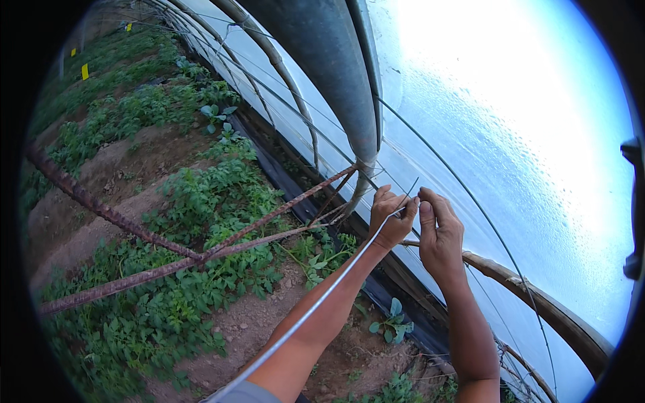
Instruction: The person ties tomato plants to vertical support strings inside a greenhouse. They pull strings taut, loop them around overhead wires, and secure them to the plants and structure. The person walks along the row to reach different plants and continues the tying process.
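Observation:
My left hand [394, 217] is raised beside a dark support wire [322, 132], its thumb and fingers closed on a thin pale wire [322, 297]. The pale wire runs down along my left forearm to the bottom of the view. A thin dark wire end [412, 187] sticks up from between the two hands. Close on the right is my right hand [442, 234], thumb and fingertips bent towards the left hand's thumb. Whether they pinch anything is not clear. Just beyond the hands stands a thick grey metal post [365, 151].
Rusty rebar braces [199, 258] reach from the post across the left side. Wet plastic film [484, 166] forms the wall, with a wooden pole [534, 297] along it. Leafy plants [201, 221] grow in soil rows below. Black sheeting [272, 161] lines the wall's foot.

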`<state>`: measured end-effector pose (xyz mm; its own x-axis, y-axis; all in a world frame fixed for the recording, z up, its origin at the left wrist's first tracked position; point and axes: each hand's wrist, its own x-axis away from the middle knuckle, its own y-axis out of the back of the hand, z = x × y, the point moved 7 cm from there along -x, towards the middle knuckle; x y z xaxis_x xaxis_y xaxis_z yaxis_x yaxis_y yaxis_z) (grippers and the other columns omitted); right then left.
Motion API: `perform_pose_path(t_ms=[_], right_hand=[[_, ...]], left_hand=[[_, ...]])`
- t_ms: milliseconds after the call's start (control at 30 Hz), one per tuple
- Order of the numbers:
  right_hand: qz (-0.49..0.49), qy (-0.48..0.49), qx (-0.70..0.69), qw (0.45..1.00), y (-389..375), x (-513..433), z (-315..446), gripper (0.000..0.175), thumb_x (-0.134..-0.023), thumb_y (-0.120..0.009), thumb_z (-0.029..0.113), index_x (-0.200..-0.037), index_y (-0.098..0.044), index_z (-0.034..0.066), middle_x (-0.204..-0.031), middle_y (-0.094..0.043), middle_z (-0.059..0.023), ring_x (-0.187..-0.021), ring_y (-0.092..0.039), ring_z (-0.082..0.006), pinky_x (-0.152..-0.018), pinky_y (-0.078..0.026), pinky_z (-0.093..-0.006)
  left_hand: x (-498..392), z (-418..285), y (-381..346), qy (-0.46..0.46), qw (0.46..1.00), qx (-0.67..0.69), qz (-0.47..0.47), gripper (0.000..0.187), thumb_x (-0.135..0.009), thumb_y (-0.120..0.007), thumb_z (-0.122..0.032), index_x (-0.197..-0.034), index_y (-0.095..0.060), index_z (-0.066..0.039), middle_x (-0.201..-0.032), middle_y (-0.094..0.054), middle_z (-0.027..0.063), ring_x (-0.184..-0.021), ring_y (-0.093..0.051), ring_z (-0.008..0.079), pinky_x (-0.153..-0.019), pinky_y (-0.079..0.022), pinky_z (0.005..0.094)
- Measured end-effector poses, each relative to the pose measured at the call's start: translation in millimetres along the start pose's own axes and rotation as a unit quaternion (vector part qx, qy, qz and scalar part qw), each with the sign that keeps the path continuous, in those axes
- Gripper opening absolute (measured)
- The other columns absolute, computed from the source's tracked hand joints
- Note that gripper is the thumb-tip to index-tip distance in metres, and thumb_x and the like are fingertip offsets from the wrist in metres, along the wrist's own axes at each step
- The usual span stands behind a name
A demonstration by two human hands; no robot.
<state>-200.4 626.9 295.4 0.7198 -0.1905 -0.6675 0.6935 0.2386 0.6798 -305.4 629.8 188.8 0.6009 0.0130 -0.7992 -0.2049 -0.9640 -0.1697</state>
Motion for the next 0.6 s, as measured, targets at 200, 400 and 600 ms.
perform_pose_path(t_ms=[200, 400, 600], right_hand=[[0.231, -0.064, -0.362, 0.901, -54, -23, -20, 0.049, -0.112, -0.038, 0.037, -0.117, -0.064, -0.0034, -0.112, -0.071, -0.0189, -0.107, -0.068, -0.0258, -0.097, -0.051, -0.0377], [0.250, -0.127, -0.435, 0.856, -56, -24, -43, 0.053, -0.111, -0.043, 0.044, -0.099, -0.068, -0.0020, -0.095, -0.072, -0.0124, -0.087, -0.067, -0.0198, -0.083, -0.052, -0.0340], [0.200, -0.174, -0.461, 0.847, -68, -27, -46, 0.051, -0.109, -0.046, 0.045, -0.083, -0.058, 0.0034, -0.076, -0.061, -0.0071, -0.072, -0.061, -0.0176, -0.072, -0.050, -0.0318]], left_hand=[[15, 31, -13, 0.262, 0.903, 0.342, -0.011, 0.011, -0.081, -0.071, -0.003, -0.076, -0.062, -0.007, -0.070, -0.060, 0.0057, -0.074, -0.063, 0.0261, -0.095, -0.049, 0.0394], [10, 11, -3, -0.003, 0.998, 0.066, -0.005, 0.017, -0.075, -0.073, -0.003, -0.089, -0.067, -0.009, -0.073, -0.065, 0.0044, -0.077, -0.065, 0.0265, -0.108, -0.044, 0.0453], [15, 8, 7, 0.028, 0.997, 0.031, 0.062, 0.035, -0.077, -0.078, -0.012, -0.107, -0.061, -0.006, -0.093, -0.068, 0.0079, -0.101, -0.066, 0.0254, -0.117, -0.037, 0.0524]])
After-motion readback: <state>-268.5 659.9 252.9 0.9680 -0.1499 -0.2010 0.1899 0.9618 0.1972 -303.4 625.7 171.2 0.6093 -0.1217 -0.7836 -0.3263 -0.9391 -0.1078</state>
